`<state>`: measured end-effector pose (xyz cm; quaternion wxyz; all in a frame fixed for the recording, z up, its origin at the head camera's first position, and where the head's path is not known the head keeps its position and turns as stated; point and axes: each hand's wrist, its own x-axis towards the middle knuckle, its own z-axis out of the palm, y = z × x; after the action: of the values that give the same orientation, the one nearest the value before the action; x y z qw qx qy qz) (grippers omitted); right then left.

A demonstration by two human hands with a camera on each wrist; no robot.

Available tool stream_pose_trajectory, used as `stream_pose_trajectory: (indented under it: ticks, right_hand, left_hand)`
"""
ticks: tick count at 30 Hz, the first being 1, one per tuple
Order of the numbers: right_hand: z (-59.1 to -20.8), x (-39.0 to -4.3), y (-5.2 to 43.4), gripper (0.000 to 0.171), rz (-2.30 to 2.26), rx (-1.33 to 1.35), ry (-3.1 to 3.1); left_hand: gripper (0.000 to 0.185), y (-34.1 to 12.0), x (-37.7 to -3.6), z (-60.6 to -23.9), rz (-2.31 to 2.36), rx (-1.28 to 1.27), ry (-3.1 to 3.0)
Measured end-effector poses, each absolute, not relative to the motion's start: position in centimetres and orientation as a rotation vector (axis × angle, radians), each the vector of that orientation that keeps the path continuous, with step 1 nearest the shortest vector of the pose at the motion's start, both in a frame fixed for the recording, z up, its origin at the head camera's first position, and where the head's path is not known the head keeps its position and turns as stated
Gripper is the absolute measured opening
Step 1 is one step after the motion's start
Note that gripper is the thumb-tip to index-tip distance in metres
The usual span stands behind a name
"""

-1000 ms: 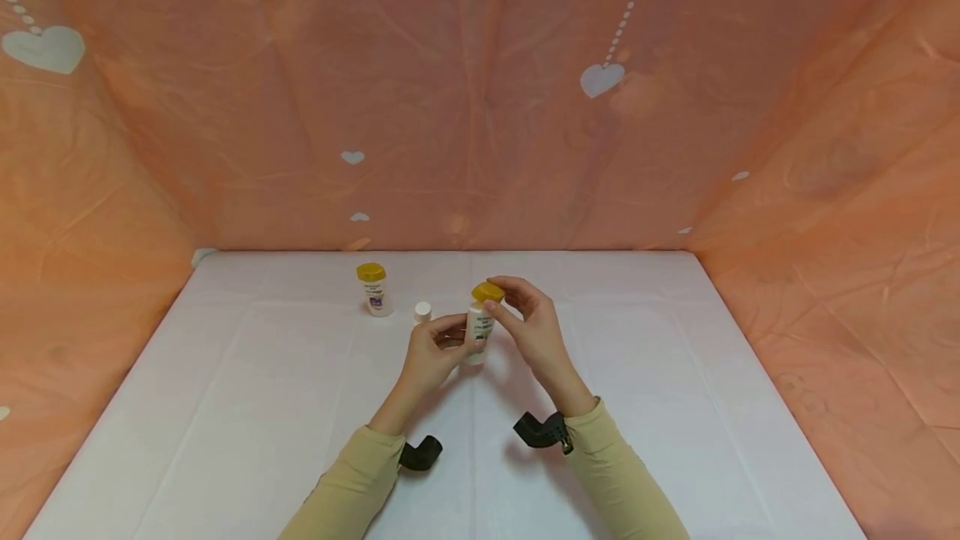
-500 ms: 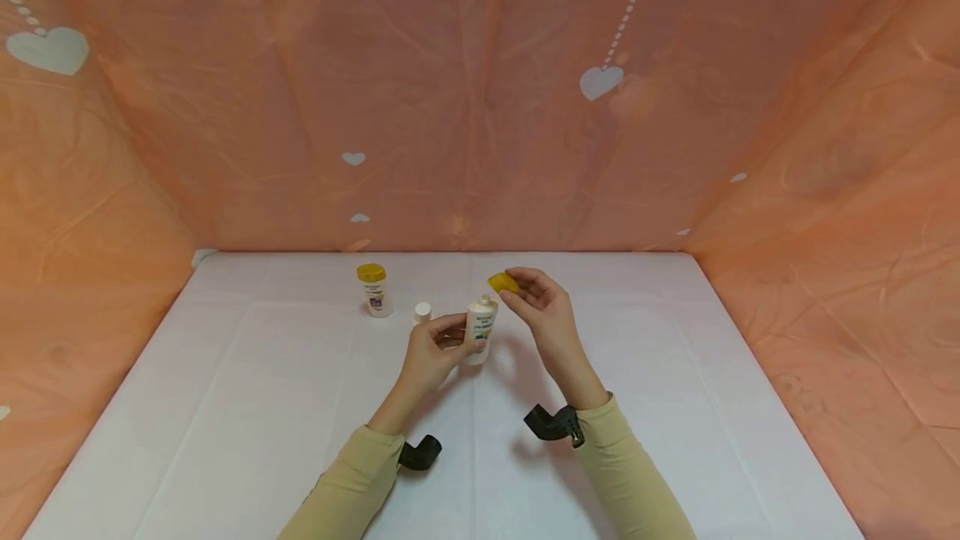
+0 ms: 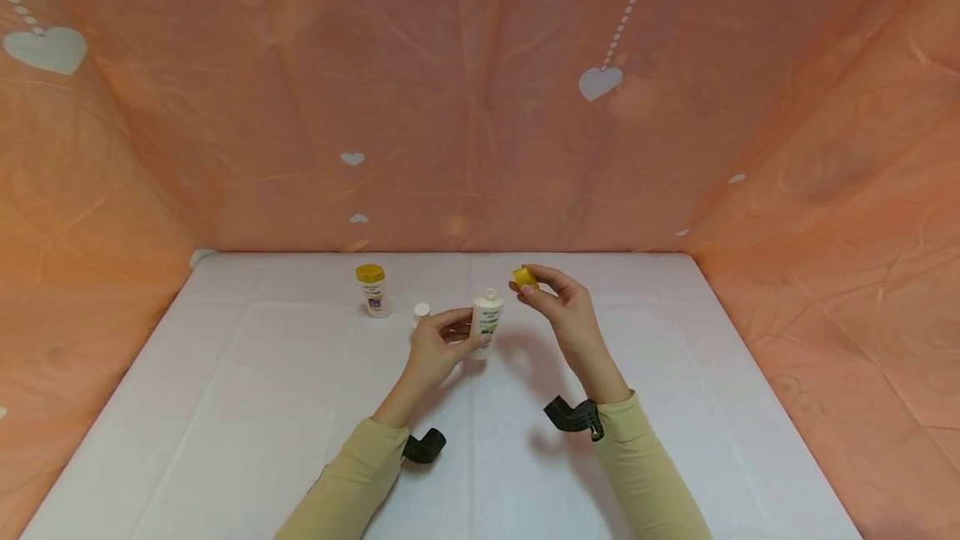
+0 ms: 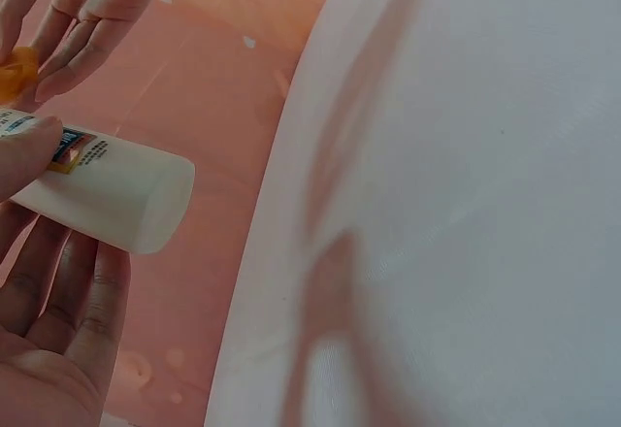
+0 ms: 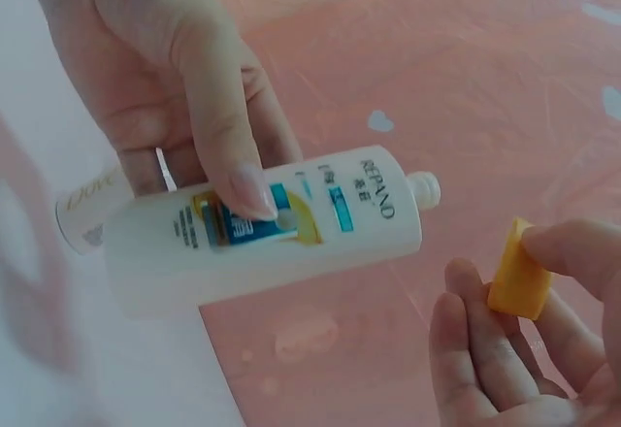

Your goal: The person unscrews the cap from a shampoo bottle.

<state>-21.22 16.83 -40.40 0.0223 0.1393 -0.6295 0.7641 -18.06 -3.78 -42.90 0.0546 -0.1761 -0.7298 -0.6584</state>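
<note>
My left hand [image 3: 435,352] grips a white shampoo bottle [image 3: 487,315] by its lower half, thumb across the printed label. The bottle leans slightly in the head view, and its bare narrow neck [image 5: 425,189] shows in the right wrist view. Up and to the right of it, my right hand [image 3: 573,319] pinches a yellow bottle cap [image 3: 526,277] between thumb and fingers. A gap separates the cap [image 5: 521,277] from the neck. The left wrist view shows the smooth bottle base [image 4: 165,204] jutting past my fingers.
A second white bottle with a yellow cap [image 3: 373,290] stands upright at the back left of the white table [image 3: 262,407]. Just behind my left hand is a white-capped bottle [image 3: 422,312], partly hidden. Orange sheeting [image 3: 465,107] walls the back and sides.
The yellow cap has come off the bottle. My right hand has carried it up and to the right, turning it. The left hand has shifted slightly to the right with the bottle.
</note>
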Motion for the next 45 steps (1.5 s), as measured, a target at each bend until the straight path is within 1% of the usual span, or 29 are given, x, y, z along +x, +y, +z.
stream_pose_trajectory:
  ticks: [6,14,21,27,31,38,45]
  right_hand:
    - [-40.9,-21.7,17.8,0.028,2.332,0.384,-1.981]
    - [-41.6,-22.6,19.4,0.036,2.262,0.294,-2.114]
    - [-43.4,-23.7,20.9,0.035,2.199,0.172,-2.284]
    - [-45.2,-25.2,21.8,0.04,2.203,0.207,-2.348]
    - [-46.3,-26.1,22.3,0.04,2.151,0.216,-2.435]
    - [-47.4,-27.5,22.6,0.041,1.991,0.065,-2.548]
    - [-47.9,-28.1,22.7,0.039,1.872,0.174,-2.637]
  left_hand:
    - [0.039,-3.4,-18.5,-42.8,-2.023,-0.542,-2.222]
    - [0.038,-2.5,-19.4,-42.7,-2.03,-0.518,-2.268]
    - [0.033,-1.4,-22.3,-46.1,-1.953,-0.481,-2.301]
    - [0.031,-0.3,-23.7,-46.5,-1.876,-0.512,-2.361]
    - [0.029,0.4,-24.4,-46.6,-1.86,-0.479,-2.386]
    - [0.029,1.3,-25.9,-46.9,-1.879,-0.432,-2.386]
    - [0.031,1.5,-26.9,-48.0,-1.88,-0.352,-2.365]
